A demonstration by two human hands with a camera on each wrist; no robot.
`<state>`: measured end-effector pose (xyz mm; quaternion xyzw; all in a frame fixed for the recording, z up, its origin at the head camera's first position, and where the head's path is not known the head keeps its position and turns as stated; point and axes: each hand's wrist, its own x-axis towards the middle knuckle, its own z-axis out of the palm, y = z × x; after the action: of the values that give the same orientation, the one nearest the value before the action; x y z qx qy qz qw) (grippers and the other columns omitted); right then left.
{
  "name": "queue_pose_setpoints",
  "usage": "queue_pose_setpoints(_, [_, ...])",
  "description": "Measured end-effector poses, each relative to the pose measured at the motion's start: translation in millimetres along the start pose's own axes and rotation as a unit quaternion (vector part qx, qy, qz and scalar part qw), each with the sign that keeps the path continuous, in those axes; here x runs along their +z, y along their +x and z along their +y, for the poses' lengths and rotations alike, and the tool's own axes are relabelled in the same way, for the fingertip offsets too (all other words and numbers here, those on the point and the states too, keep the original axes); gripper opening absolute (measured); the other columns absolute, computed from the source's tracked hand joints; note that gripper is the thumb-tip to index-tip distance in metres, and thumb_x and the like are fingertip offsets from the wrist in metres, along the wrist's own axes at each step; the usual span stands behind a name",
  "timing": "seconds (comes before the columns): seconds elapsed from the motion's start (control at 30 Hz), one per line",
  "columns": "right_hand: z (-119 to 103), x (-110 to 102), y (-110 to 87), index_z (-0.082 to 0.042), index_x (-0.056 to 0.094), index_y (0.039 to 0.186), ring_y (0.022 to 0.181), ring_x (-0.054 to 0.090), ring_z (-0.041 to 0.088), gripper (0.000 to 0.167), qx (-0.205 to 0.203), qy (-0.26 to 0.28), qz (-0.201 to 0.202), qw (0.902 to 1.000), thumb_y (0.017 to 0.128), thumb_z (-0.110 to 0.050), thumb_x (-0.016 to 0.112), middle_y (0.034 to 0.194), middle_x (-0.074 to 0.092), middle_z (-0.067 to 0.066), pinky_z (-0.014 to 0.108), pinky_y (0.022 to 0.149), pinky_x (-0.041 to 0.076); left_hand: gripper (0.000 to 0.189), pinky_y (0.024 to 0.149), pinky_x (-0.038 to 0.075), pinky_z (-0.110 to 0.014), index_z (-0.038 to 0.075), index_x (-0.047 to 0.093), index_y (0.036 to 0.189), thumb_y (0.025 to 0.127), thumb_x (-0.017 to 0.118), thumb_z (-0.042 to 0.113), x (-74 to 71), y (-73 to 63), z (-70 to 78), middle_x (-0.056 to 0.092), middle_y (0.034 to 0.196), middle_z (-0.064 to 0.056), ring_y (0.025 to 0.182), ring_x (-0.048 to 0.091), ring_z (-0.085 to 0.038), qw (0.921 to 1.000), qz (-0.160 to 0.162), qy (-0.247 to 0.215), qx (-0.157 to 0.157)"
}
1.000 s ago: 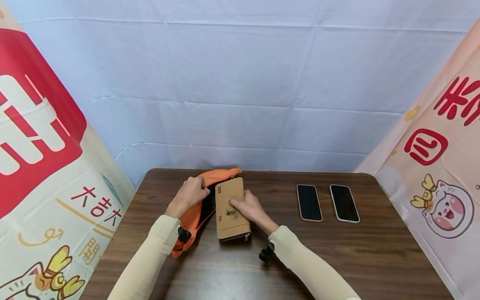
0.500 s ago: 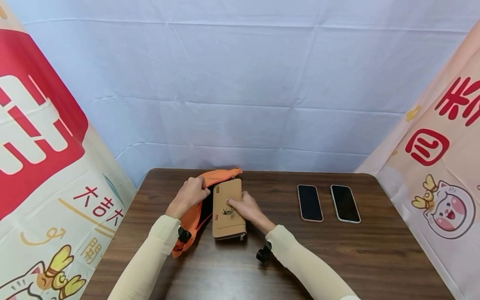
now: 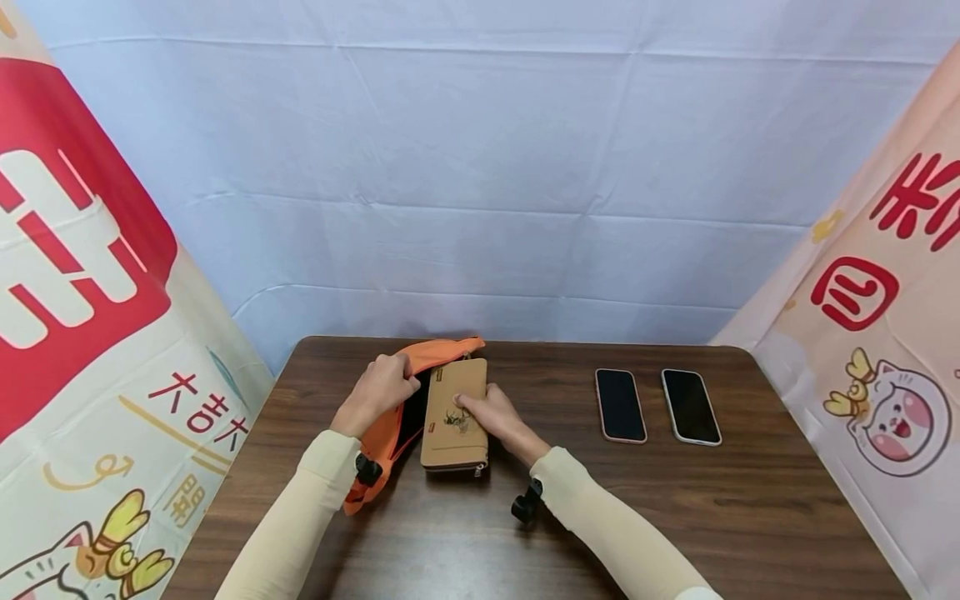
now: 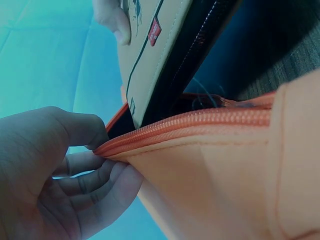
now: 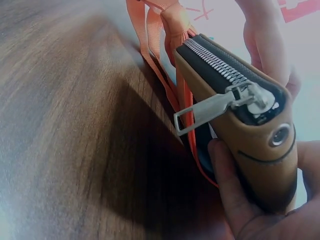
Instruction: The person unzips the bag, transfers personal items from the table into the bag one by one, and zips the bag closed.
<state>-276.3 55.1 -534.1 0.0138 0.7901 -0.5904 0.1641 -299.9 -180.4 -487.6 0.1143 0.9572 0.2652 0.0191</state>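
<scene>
An orange zippered bag (image 3: pixel 384 433) lies at the table's left, its dark mouth facing right. My left hand (image 3: pixel 378 387) pinches the zipper edge of that opening; the left wrist view shows thumb and fingers (image 4: pixel 127 182) on the fabric. My right hand (image 3: pixel 495 414) grips a tan zip-around wallet (image 3: pixel 453 450) by its right side, thumb on the front. In the left wrist view one corner of the wallet (image 4: pixel 150 65) dips in behind the bag's zipper. The right wrist view shows the wallet's metal zipper pull (image 5: pixel 205 112), with the wallet raised over the table.
Two phones lie on the right of the brown wooden table (image 3: pixel 600 525): one with a pinkish rim (image 3: pixel 620 406) and one with a white rim (image 3: pixel 690 407). An orange strap (image 5: pixel 155 60) hangs by the bag. A pale cloth (image 3: pixel 480 167) stands behind the table.
My right hand has shifted the wallet slightly left, closer to the bag's mouth, and its lower end has tilted a little. The left hand keeps its hold on the bag.
</scene>
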Motion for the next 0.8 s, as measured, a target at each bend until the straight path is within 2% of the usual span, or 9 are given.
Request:
queue_pose_setpoints(0.37, [-3.1,-0.7,-0.9,0.0,0.047,0.139,0.091,0.071,0.024,0.061,-0.003,0.02,-0.012,0.9997,0.102,-0.044,0.068,0.115,0.066,0.019,0.037,0.078,0.058,0.022,0.054,0.042,-0.03,0.008,0.055,0.085,0.104,0.066,0.013,-0.3,-0.1,0.5,0.048,0.066,-0.004,0.052,0.05,-0.016,1.0,0.001,0.0,-0.001])
queue_pose_setpoints(0.5, [-3.1,0.5,0.2,0.0,0.05,0.136,0.082,0.07,0.019,0.058,-0.004,0.034,-0.016,0.9993,0.102,-0.043,0.067,0.109,0.068,0.015,0.033,0.072,0.056,0.024,0.053,0.041,-0.03,0.008,0.053,0.084,0.103,0.066,0.013,-0.4,0.2,0.5,0.045,0.065,-0.003,0.05,0.048,-0.016,1.0,0.0,0.001,-0.002])
queue_pose_setpoints(0.63, [-3.4,3.6,1.8,-0.001,0.058,0.128,0.066,0.064,0.013,0.049,-0.009,0.046,-0.015,0.9988,0.103,-0.041,0.066,0.093,0.071,0.009,0.03,0.064,0.053,0.025,0.052,0.039,-0.03,0.008,0.052,0.083,0.103,0.066,0.013,-0.2,-0.5,1.1,0.043,0.064,-0.003,0.05,0.046,-0.016,1.0,-0.004,0.0,-0.008])
queue_pose_setpoints(0.73, [-4.4,4.8,1.8,-0.001,0.061,0.125,0.063,0.065,0.011,0.045,-0.015,0.054,-0.016,0.9983,0.104,-0.04,0.065,0.089,0.073,0.008,0.029,0.062,0.053,0.025,0.052,0.039,-0.03,0.008,0.052,0.084,0.103,0.066,0.013,-0.2,-1.0,2.2,0.044,0.064,-0.003,0.05,0.046,-0.016,0.9999,-0.004,0.0,-0.01])
queue_pose_setpoints(0.8, [-5.1,5.0,1.6,-0.001,0.062,0.125,0.067,0.069,0.011,0.044,-0.016,0.063,-0.016,0.9978,0.105,-0.039,0.064,0.093,0.075,0.009,0.029,0.064,0.056,0.025,0.052,0.038,-0.03,0.008,0.052,0.083,0.103,0.066,0.013,-0.4,-1.0,2.8,0.043,0.064,-0.002,0.05,0.045,-0.016,1.0,-0.002,0.002,-0.008])
